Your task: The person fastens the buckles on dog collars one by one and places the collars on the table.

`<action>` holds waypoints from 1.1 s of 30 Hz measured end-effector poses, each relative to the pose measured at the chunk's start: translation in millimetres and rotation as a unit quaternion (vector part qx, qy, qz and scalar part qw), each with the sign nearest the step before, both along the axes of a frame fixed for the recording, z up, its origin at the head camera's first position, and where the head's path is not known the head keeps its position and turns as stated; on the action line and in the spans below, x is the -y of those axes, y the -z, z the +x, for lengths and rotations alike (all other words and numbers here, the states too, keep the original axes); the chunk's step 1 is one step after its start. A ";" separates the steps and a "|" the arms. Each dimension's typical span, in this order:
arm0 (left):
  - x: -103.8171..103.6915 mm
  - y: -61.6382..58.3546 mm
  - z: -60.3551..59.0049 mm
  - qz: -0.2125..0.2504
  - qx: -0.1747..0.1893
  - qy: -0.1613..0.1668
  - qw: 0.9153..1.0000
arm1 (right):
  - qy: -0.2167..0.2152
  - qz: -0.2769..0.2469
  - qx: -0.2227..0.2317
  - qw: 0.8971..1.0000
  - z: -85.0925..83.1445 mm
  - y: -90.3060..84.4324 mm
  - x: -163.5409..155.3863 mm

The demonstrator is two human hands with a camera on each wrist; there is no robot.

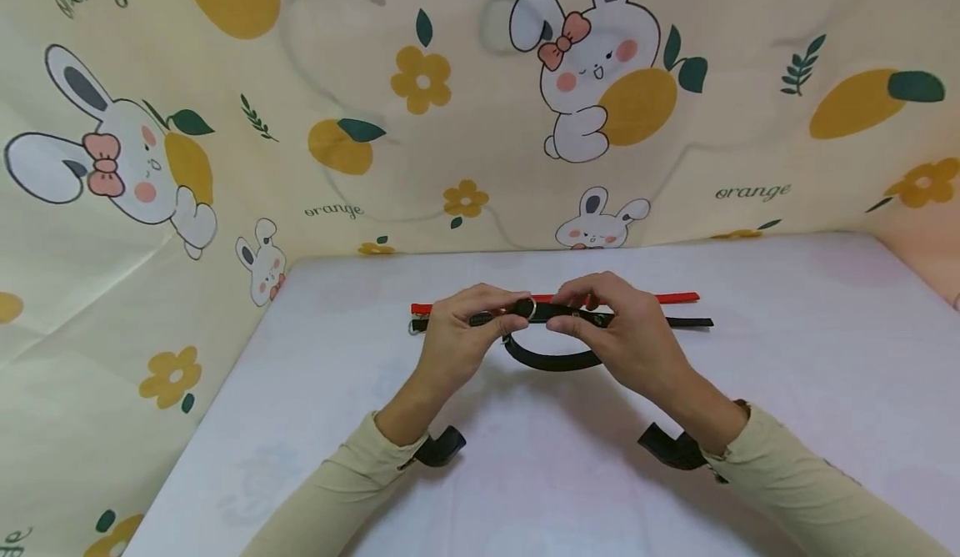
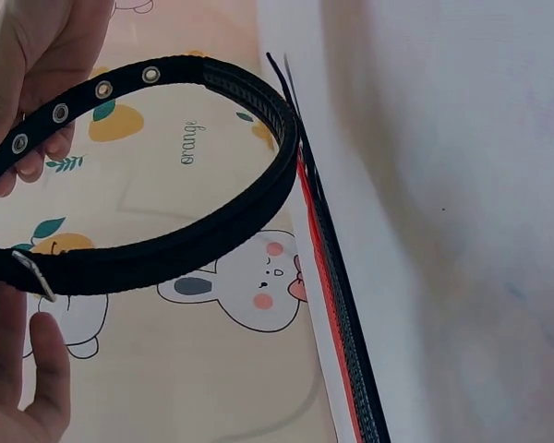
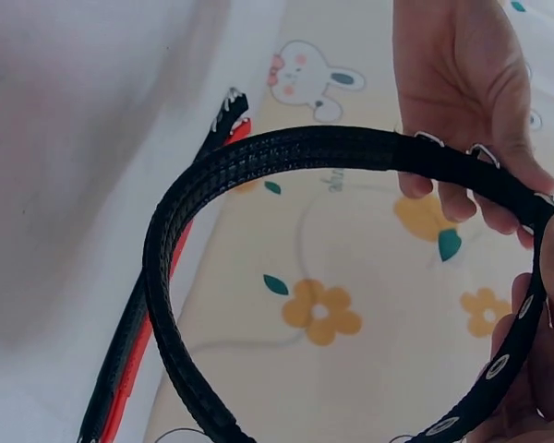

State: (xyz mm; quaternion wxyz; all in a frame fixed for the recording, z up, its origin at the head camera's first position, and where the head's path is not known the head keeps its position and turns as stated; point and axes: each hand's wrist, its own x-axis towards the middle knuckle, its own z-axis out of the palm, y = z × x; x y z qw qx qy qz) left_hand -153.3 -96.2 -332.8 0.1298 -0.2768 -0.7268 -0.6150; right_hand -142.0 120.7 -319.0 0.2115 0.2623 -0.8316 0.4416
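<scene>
A black dog collar is bent into a loop between both hands, raised above the table. My left hand pinches its buckle end, where a metal ring and buckle show. With thumb and fingers, my right hand grips the other end, the strap with several metal eyelets. The two ends meet between the hands, as the right wrist view of the collar shows. Whether the strap is through the buckle, I cannot tell.
Behind the hands, a red collar and another black collar lie straight, side by side on the white table. A cream cloth printed with rabbits and oranges hangs beyond the far edge.
</scene>
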 end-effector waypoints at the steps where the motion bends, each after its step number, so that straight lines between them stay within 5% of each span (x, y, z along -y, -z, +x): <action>1: -0.1 -0.2 0.3 -0.004 0.003 -0.003 1.000 | 0.005 -0.001 0.008 1.000 0.1 -0.1 0.0; 12: 1.6 2.1 4.9 -0.033 0.028 -0.038 0.998 | 0.010 0.008 0.044 0.999 -2.1 1.5 1.1; 22: 0.7 -3.6 -1.3 0.023 0.042 -0.047 0.998 | 0.019 0.045 0.049 0.998 -7.1 2.1 -13.4; 33: 9.4 -5.6 -2.1 0.046 0.036 -0.062 0.996 | -0.023 0.021 0.019 0.999 -13.8 -2.8 -22.3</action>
